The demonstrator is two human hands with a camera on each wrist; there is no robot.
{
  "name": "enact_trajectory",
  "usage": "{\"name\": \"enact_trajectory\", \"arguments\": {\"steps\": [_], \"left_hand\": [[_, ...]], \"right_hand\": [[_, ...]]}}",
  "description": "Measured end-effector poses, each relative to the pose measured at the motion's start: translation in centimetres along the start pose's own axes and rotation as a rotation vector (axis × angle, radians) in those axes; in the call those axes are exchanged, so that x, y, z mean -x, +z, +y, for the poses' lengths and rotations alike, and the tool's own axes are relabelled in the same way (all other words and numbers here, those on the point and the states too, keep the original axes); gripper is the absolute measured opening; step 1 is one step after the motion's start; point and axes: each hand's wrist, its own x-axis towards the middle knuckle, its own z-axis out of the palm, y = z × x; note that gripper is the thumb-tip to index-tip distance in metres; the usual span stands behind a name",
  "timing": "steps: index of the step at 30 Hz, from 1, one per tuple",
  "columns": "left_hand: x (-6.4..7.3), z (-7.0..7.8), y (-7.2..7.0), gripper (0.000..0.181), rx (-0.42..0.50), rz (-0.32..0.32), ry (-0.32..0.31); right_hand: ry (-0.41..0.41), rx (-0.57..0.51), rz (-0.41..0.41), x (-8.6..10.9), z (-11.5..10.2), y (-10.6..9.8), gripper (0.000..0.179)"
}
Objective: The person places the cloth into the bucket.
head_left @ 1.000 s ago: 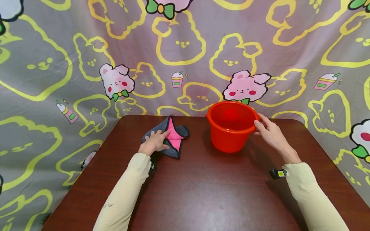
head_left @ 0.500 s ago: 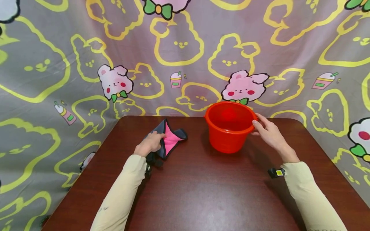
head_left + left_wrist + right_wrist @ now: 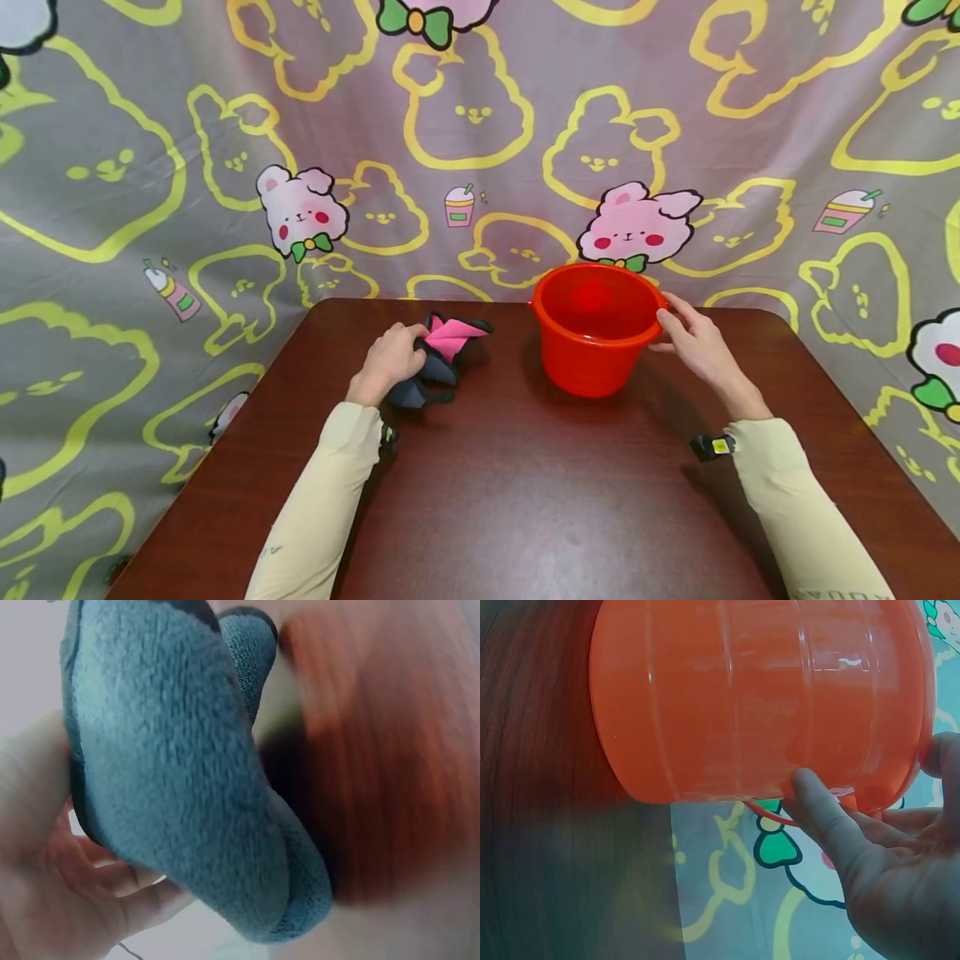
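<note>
In the head view my left hand pinches a cloth, grey on one face and pink on the other, with dark edging. The cloth is bunched up into folds, its lower folds close over the table. The left wrist view shows the fuzzy grey side of the cloth hanging from between thumb and fingers. My right hand holds a red plastic bucket at the right side of its rim. In the right wrist view fingers lie along the bucket's wall. The bucket stands upright.
Both hands work over a dark brown wooden table. Behind it and along the sides hangs a grey curtain printed with yellow outlines and cartoon animals, close to the table's far edge. A small black camera sits at the right wrist.
The left hand has gone from lying spread on the cloth to gripping it, and the cloth has gathered from flat into raised folds. The right hand keeps its place at the bucket.
</note>
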Motion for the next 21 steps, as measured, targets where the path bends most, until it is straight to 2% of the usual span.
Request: {"name": "enact_trajectory", "arguments": {"steps": [5, 10, 21], "left_hand": [[-0.2, 0.9, -0.2, 0.033, 0.044, 0.066, -0.008], [-0.4, 1.8, -0.6, 0.03, 0.104, 0.157, 0.013], [-0.3, 3.7, -2.9, 0.027, 0.295, 0.299, 0.029]], "right_hand": [[0.004, -0.003, 0.0, 0.2, -0.4, 0.0, 0.06], [0.018, 0.01, -0.005, 0.2, -0.8, 0.0, 0.059], [-0.001, -0.012, 0.0, -0.1, 0.4, -0.1, 0.06]]}}
